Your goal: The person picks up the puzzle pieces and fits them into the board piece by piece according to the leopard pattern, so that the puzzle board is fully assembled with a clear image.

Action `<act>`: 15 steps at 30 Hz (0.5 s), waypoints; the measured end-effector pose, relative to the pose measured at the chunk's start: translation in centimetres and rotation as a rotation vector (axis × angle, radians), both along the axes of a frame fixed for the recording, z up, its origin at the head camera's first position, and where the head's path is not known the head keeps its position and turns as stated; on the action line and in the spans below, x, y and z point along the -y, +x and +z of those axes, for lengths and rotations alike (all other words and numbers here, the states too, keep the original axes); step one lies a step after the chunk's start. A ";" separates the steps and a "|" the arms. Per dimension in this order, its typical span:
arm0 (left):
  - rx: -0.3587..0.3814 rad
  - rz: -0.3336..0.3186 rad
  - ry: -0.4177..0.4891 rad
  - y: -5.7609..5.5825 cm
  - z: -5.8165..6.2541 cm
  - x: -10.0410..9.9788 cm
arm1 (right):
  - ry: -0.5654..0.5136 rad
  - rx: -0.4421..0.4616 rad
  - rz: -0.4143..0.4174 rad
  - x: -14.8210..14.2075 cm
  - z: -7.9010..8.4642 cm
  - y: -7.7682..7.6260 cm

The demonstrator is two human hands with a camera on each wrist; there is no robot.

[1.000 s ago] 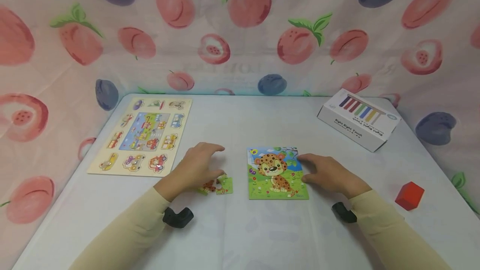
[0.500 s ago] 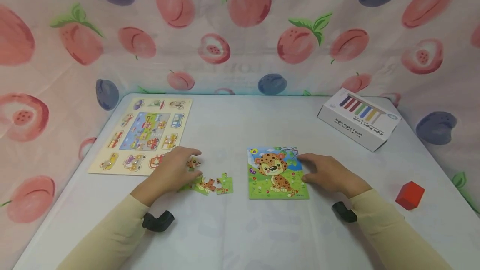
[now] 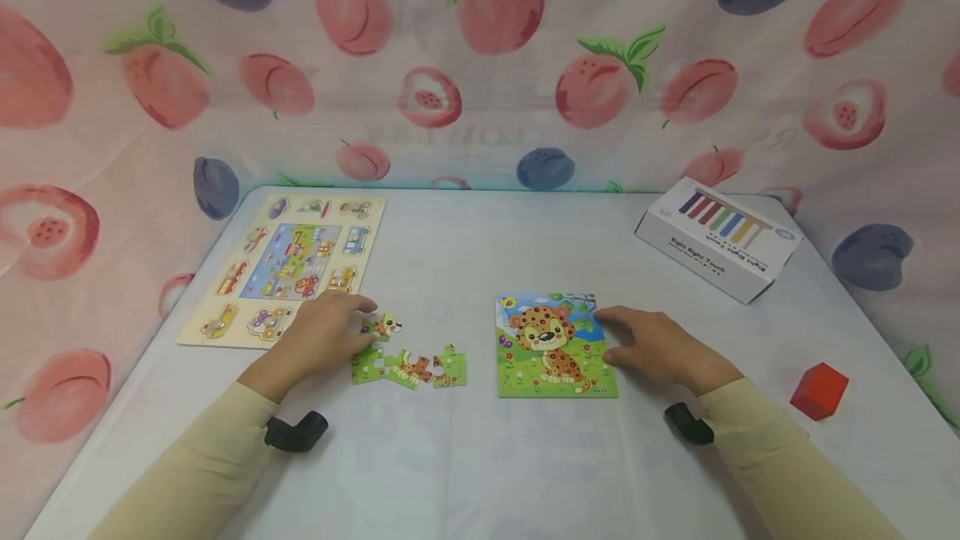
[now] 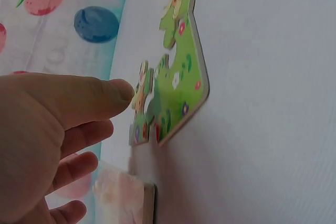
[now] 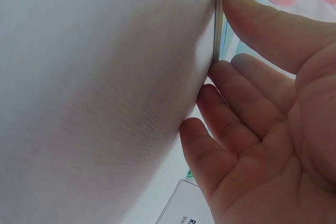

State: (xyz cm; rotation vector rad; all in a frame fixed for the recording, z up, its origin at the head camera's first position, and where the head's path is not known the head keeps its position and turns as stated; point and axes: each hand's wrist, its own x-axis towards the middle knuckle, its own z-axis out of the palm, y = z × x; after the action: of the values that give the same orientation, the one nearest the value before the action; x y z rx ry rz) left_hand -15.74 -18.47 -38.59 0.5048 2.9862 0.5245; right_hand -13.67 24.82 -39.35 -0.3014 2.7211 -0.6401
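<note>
Several jigsaw puzzle pieces with a leopard cub picture lie on the white table. A row of them [image 3: 408, 372] runs along the bottom, and a piece with part of the cub's face [image 3: 387, 327] sits above its left end. My left hand [image 3: 318, 338] is at the left side of that face piece, thumb and index finger apart. In the left wrist view the thumb tip overlaps this piece [image 4: 140, 106]. A square leopard picture board [image 3: 555, 357] lies flat to the right. My right hand [image 3: 656, 348] touches its right edge with thumb and fingertips.
A wooden vehicle peg puzzle [image 3: 197, 327] lies at the left, behind my left hand. A white box [image 3: 720, 236] stands at the back right. Near the right edge is a red block [image 3: 820, 392]. A fruit-print cloth [image 3: 480, 98] hangs behind the table.
My left hand has moved left across the loose pieces, uncovering the bottom row and then the face piece. The pieces stay where they were. My right hand stays at the picture board.
</note>
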 end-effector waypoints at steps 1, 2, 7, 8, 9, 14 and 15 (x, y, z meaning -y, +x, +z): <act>0.005 0.000 0.001 -0.1 -0.1 0.1 | -0.002 -0.002 0.001 0.0 0.0 0.0; 0.010 0.000 0.002 -0.2 -0.1 0.3 | -0.004 -0.004 0.002 0.0 0.0 0.0; 0.022 -0.012 0.010 -0.5 -0.6 0.8 | -0.010 -0.007 0.005 0.0 -0.1 -0.1; 0.023 -0.013 0.011 -0.6 -0.7 0.9 | -0.010 -0.005 0.004 0.0 -0.1 0.0; 0.024 -0.015 0.012 -0.7 -0.7 1.0 | -0.010 -0.004 0.003 0.0 -0.1 0.0; 0.039 -0.012 0.012 -0.9 -1.0 1.3 | -0.003 -0.005 0.004 0.0 -0.1 0.0; 0.043 -0.010 0.011 -0.9 -1.0 1.3 | -0.001 -0.006 0.005 0.0 -0.1 0.0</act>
State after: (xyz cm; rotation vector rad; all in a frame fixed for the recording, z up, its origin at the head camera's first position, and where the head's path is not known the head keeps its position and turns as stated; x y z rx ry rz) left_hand -16.67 -19.80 -39.58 0.5033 2.9402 0.5438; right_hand -13.69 24.86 -39.42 -0.3106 2.7248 -0.6404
